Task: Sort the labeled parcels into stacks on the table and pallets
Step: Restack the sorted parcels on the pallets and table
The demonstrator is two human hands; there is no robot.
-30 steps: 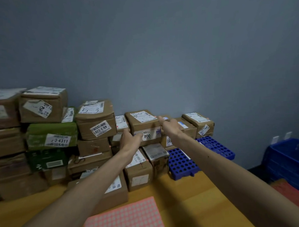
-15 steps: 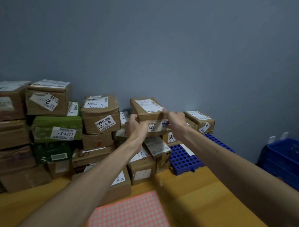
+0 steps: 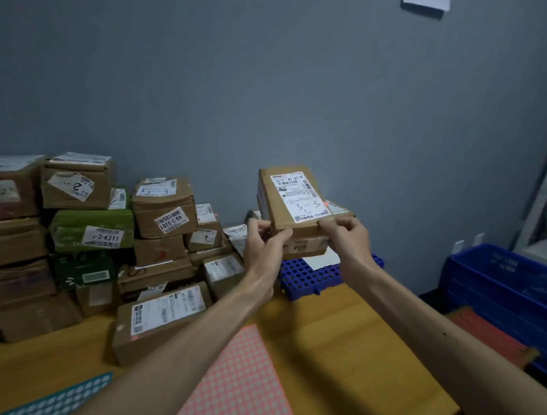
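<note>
A small brown cardboard parcel [image 3: 292,200] with a white label marked "3-3" is lifted in the air, tilted so its top label faces me. My left hand [image 3: 262,242] grips its near left corner and my right hand [image 3: 347,235] grips its near right edge. Behind my hands, further parcels [image 3: 308,248] lie on a blue perforated pallet [image 3: 303,276]. A tall pile of labelled brown and green parcels [image 3: 162,209] stands along the wall at the left on the wooden table [image 3: 343,336].
A flat parcel [image 3: 162,315] lies near on the table. A pink dotted mat [image 3: 239,384] and a teal dotted mat [image 3: 52,408] lie at the front edge. Blue crates [image 3: 504,291] and a red pallet [image 3: 491,336] stand at the right.
Both hands closed on the parcel atop the stack, lifted it clear and tilted its label up towards me. It has moved up and to the right.
</note>
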